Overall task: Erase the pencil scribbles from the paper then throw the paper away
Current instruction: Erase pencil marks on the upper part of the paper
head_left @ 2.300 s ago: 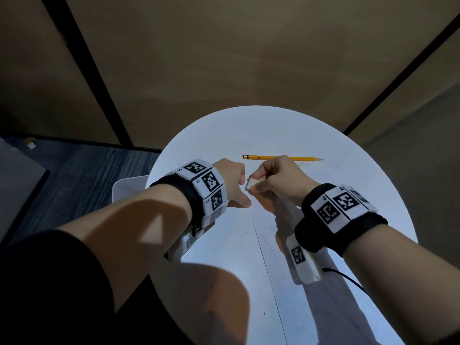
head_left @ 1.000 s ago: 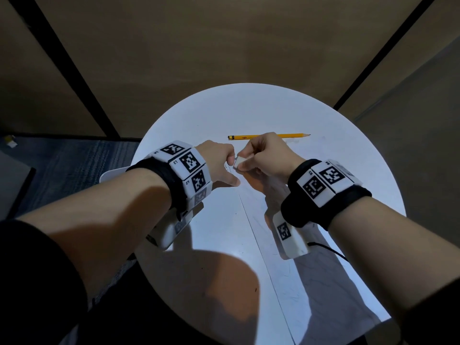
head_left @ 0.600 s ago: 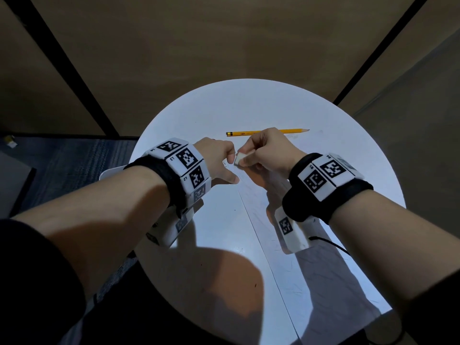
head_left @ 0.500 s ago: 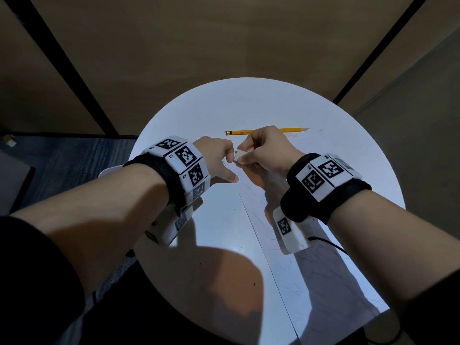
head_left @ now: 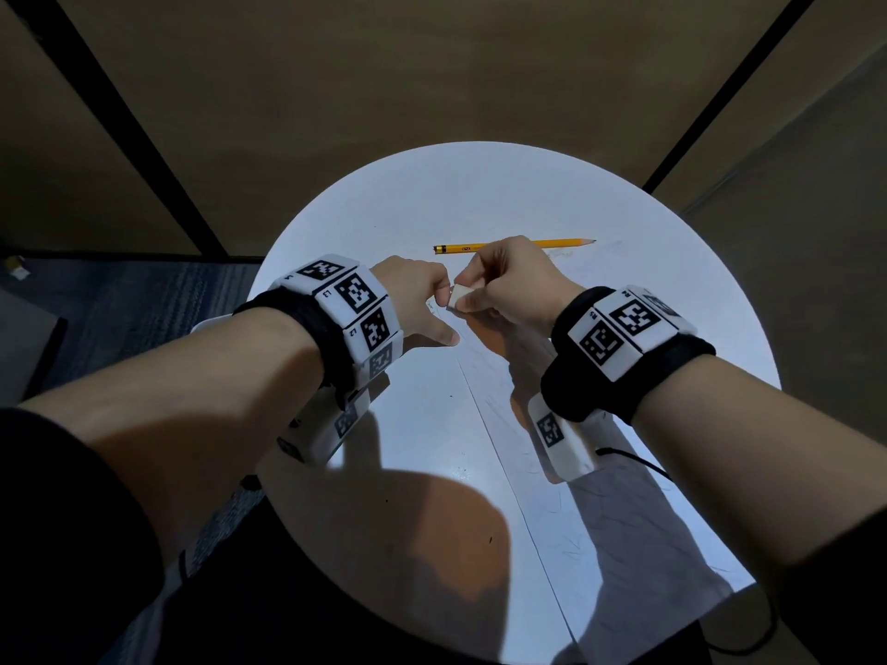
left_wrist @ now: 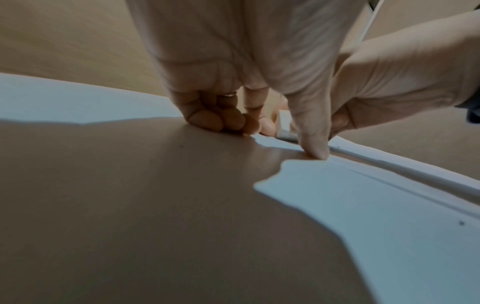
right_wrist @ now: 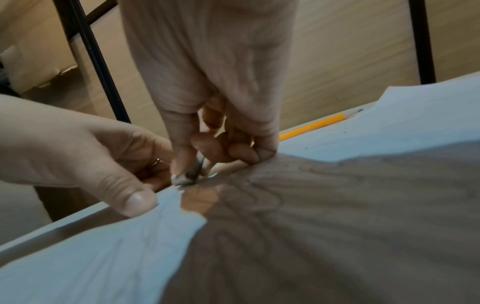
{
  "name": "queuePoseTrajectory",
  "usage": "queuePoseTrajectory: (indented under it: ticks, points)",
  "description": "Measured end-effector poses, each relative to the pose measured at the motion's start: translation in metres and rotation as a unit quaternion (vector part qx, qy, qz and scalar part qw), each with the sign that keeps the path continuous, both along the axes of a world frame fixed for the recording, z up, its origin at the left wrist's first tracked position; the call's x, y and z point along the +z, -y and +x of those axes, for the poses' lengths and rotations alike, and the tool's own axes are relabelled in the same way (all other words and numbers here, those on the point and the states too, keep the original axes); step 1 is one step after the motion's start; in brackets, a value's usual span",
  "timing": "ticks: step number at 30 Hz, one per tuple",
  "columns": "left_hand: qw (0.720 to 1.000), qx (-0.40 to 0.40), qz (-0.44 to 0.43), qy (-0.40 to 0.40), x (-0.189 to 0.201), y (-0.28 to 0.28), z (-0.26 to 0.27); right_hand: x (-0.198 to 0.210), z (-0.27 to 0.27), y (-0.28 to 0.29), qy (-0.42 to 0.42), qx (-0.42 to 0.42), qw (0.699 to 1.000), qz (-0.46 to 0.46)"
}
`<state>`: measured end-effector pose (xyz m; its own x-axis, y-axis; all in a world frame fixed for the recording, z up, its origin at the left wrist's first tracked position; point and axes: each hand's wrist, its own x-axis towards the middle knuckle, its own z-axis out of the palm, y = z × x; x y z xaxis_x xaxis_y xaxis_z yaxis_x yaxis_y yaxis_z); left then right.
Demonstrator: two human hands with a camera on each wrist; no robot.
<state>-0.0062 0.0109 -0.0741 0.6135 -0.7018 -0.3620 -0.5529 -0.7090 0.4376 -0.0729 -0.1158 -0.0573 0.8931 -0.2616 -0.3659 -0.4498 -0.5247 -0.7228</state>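
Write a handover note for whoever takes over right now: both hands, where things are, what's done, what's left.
Right hand pinches the small white block eraser, its end on the white sheet of paper.
Left hand pins the paper's left edge with its thumb, other fingers curled.
Yellow wooden pencil lies beyond the hands on the round white table.
Done: erasing is underway.
Left: faint pencil scribbles remain; finish erasing, then bin the paper. No bin in view.

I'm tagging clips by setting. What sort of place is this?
Probably an office or meeting nook: a small round white table against tan wall panels with black strips, and blue-grey carpet. A pencil and paper lie on the table.
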Motion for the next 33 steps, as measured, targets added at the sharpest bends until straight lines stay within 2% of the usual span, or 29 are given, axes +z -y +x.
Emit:
queuePoseTrajectory:
  ticks: [4, 8, 13, 17, 21, 25, 29, 33]
  points:
    - [1.0, 0.002, 0.004, -0.005, 0.001, 0.0001, -0.0008, 0.0052, 0.0007, 0.0033, -0.045, 0.053, 0.997, 0.02]
    - [1.0, -0.002, 0.005, -0.003, 0.0012, -0.0001, -0.0003, 0.0028, 0.0033, 0.0044, -0.015, 0.025, 1.0, -0.004]
    - [1.0, -0.004, 0.005, -0.006, 0.0016, -0.0001, -0.0011, 0.0072, 0.0004, 0.0055, -0.059, 0.079, 0.995, 0.022]
    - [1.0, 0.0, 0.003, -0.007, 0.0009, -0.0004, 0.0002, 0.0025, 0.001, 0.0046, -0.017, 0.038, 0.999, 0.008]
    - [1.0, 0.002, -0.002, -0.009, 0.0003, -0.0011, -0.0003, 0.0074, 0.0001, 0.0057, -0.061, 0.105, 0.993, 0.005]
    - [1.0, 0.003, -0.006, -0.007, -0.0008, -0.001, 0.0004, 0.0044, 0.0008, 0.0042, -0.025, 0.067, 0.997, -0.007]
    - [1.0, 0.005, -0.007, -0.011, -0.001, -0.0018, -0.0004, 0.007, 0.0008, 0.0054, -0.056, 0.11, 0.992, -0.008]
    - [1.0, 0.005, -0.006, -0.008, 0.0008, -0.0019, -0.0013, 0.0029, -0.0001, 0.0023, -0.018, 0.074, 0.997, -0.014]
